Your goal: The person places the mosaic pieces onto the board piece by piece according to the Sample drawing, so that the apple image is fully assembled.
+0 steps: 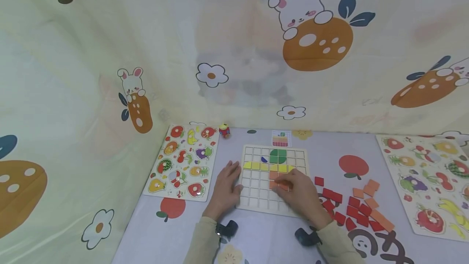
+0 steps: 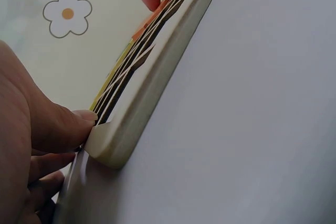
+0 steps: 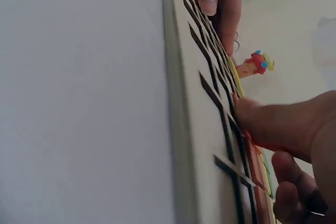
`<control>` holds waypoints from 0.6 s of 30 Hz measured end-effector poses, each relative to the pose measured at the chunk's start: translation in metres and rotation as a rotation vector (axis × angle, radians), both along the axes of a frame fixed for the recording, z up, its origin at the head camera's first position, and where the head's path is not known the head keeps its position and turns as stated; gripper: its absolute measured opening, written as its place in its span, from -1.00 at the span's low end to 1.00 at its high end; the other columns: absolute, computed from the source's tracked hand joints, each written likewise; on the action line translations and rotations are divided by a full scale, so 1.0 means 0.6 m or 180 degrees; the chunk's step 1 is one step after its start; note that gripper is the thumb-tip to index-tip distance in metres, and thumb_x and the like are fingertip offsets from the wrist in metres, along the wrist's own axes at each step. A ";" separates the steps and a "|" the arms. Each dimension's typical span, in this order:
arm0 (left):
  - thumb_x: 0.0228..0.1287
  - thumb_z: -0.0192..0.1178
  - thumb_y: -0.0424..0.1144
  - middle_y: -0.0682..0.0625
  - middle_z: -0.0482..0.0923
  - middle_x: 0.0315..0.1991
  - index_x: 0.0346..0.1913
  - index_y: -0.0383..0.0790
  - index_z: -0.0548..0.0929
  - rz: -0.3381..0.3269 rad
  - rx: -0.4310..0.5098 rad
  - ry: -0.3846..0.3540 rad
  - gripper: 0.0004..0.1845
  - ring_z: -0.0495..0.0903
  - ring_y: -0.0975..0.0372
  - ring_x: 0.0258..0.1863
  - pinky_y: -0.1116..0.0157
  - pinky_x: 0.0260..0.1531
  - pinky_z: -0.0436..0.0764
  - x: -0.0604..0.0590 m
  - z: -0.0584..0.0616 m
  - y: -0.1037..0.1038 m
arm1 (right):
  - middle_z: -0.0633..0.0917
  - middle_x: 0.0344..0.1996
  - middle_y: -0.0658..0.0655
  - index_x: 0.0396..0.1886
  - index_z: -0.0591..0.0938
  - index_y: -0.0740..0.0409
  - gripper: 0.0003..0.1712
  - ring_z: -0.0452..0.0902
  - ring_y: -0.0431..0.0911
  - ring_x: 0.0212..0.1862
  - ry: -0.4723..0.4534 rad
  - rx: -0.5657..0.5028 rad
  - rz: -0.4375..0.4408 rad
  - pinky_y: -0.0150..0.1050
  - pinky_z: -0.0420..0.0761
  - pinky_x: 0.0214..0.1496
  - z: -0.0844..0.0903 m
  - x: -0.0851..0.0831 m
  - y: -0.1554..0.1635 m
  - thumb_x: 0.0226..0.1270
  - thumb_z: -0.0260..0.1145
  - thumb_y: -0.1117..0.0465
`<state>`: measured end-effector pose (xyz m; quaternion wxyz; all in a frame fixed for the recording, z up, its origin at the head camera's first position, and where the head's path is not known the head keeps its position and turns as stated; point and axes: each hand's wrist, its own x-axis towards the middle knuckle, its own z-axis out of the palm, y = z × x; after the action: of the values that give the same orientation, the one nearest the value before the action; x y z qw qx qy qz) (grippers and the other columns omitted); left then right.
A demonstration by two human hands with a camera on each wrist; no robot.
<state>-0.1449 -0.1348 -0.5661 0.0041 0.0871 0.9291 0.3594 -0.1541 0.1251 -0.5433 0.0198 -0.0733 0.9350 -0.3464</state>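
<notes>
A pale grid board (image 1: 253,194) lies on the table, its compartments partly filled with a green round shape (image 1: 278,156), a small blue piece (image 1: 264,159) and a row of yellow tiles (image 1: 256,166). My right hand (image 1: 302,192) is over the board's middle, thumb and fingertips pinching an orange tile (image 1: 273,184) low in the grid; the fingers hide part of it. At the board's left edge rests my left hand (image 1: 225,188), fingers fairly straight. In the left wrist view, its thumb (image 2: 65,129) touches the board's rim (image 2: 126,140).
Loose red tiles (image 1: 332,195) and orange tiles (image 1: 382,220) lie right of the board. Fruit puzzle boards lie at left (image 1: 199,170) and right (image 1: 406,182). Behind stand a small figurine (image 1: 224,130) and a pattern card (image 1: 281,138), near the printed curtain (image 1: 242,109).
</notes>
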 end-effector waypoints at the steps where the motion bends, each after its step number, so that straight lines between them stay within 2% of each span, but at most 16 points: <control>1: 0.45 0.20 -0.28 0.01 0.23 0.68 0.58 -0.25 0.39 -0.0002 0.0004 0.0005 -0.34 0.03 0.05 0.73 -0.05 0.74 0.02 0.000 0.000 0.000 | 0.62 -0.32 -0.03 0.01 0.87 -0.05 -0.61 0.46 -0.10 -0.26 -0.0044 -0.0037 -0.0015 -0.35 0.50 -0.36 0.000 -0.001 0.004 0.23 0.63 -0.06; 4: 0.45 0.20 -0.28 0.01 0.23 0.68 0.58 -0.25 0.39 -0.0009 0.0001 0.0014 -0.34 0.03 0.05 0.73 -0.05 0.73 0.02 -0.002 -0.002 0.001 | 0.68 -0.24 -0.02 0.04 0.86 -0.05 -0.61 0.49 -0.10 -0.22 -0.0059 -0.0097 -0.0073 -0.35 0.54 -0.33 0.004 -0.005 0.025 0.27 0.60 -0.06; 8: 0.45 0.19 -0.27 0.01 0.21 0.69 0.58 -0.24 0.38 -0.0006 -0.0009 -0.0007 -0.33 0.01 0.06 0.74 -0.05 0.74 0.02 -0.002 -0.003 0.001 | 0.70 -0.22 0.10 0.08 0.83 0.10 -0.56 0.50 -0.05 -0.25 0.0006 -0.0001 -0.0201 -0.36 0.52 -0.44 0.022 -0.010 0.078 0.31 0.57 -0.02; 12: 0.46 0.19 -0.27 0.02 0.20 0.69 0.59 -0.23 0.37 0.0000 -0.0025 -0.0036 -0.33 0.00 0.07 0.74 -0.04 0.74 0.00 -0.001 -0.002 0.001 | 0.74 -0.16 0.22 0.19 0.76 0.20 -0.46 0.54 -0.01 -0.24 -0.0225 0.0213 -0.0327 -0.33 0.56 -0.48 0.033 -0.011 0.161 0.33 0.56 -0.01; 18: 0.47 0.19 -0.26 0.04 0.18 0.70 0.60 -0.22 0.36 0.0004 -0.0060 -0.0066 -0.33 0.00 0.08 0.74 -0.03 0.74 0.01 -0.001 -0.003 0.001 | 0.74 0.06 0.40 0.25 0.70 0.23 -0.35 0.64 0.05 -0.17 -0.0517 0.0527 -0.0318 -0.10 0.78 -0.27 0.041 -0.004 0.291 0.27 0.59 -0.03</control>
<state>-0.1455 -0.1344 -0.5680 0.0144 0.0828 0.9324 0.3515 -0.1564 0.2999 -0.5186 0.0842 0.0035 0.9582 -0.2734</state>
